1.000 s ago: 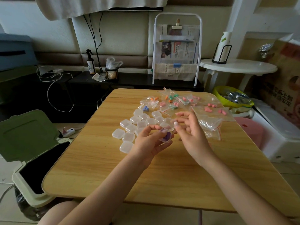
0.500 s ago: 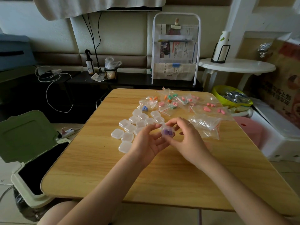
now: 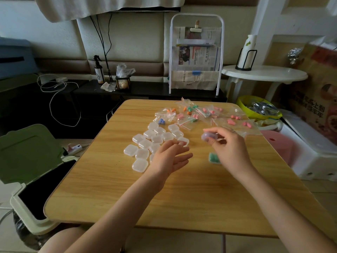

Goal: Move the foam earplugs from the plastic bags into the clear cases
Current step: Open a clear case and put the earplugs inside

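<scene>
My right hand (image 3: 229, 148) pinches a clear case holding purple earplugs (image 3: 209, 137) above the wooden table (image 3: 127, 189). Under that hand lies another case with green earplugs (image 3: 213, 157). My left hand (image 3: 171, 157) hovers open, fingers spread, over the near edge of a cluster of several empty clear cases (image 3: 151, 141). Several small plastic bags with pink, orange, green and blue earplugs (image 3: 193, 114) lie along the far side of the table. Empty crumpled bags (image 3: 242, 132) sit beyond my right hand.
A green-lidded bin (image 3: 31, 161) stands open at the table's left. A yellow bowl (image 3: 259, 108), a pink stool (image 3: 279, 145) and white boxes (image 3: 313, 143) crowd the right side. A white rack with papers (image 3: 196, 55) stands behind the table.
Both hands were together on the purple-filled case. Now my left hand has let go and drawn back left, and my right hand has carried the case to the right.
</scene>
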`<state>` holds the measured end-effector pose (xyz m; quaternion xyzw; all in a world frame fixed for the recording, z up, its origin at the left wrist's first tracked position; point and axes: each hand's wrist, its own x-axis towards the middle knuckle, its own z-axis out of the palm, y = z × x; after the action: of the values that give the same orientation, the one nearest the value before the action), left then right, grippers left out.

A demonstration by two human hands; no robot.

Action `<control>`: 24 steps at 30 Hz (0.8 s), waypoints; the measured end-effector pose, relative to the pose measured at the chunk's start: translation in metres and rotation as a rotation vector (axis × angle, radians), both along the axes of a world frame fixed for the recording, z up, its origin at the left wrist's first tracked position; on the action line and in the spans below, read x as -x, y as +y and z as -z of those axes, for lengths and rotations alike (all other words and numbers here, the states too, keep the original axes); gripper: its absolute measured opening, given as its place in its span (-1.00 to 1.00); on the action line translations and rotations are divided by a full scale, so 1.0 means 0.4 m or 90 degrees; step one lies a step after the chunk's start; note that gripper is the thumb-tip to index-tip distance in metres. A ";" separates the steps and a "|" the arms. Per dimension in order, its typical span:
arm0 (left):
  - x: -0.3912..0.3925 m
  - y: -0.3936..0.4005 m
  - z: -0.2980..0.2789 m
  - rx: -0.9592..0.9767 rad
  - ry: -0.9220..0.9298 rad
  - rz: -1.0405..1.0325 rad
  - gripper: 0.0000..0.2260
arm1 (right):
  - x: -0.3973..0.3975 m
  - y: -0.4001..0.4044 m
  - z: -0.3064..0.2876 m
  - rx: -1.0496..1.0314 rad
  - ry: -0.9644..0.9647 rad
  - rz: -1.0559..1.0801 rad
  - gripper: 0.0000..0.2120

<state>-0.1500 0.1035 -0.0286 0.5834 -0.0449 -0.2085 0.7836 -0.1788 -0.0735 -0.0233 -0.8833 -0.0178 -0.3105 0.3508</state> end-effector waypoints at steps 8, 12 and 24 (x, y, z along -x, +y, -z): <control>-0.002 0.020 0.006 -0.161 -0.090 -0.028 -0.80 | 0.035 -0.100 -0.017 -0.103 0.061 0.034 -0.83; -0.003 0.022 0.009 -0.231 -0.202 -0.075 -0.78 | 0.037 -0.141 -0.001 -0.069 0.129 0.057 -0.88; 0.008 0.055 0.028 -0.917 -0.639 -0.196 -0.87 | 0.040 -0.213 0.014 0.032 0.236 0.184 -0.92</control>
<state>-0.1531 0.1253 -0.0396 0.9566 -0.1620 0.2017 0.1344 -0.1948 -0.1589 -0.0287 -0.9270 0.1658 -0.1892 0.2782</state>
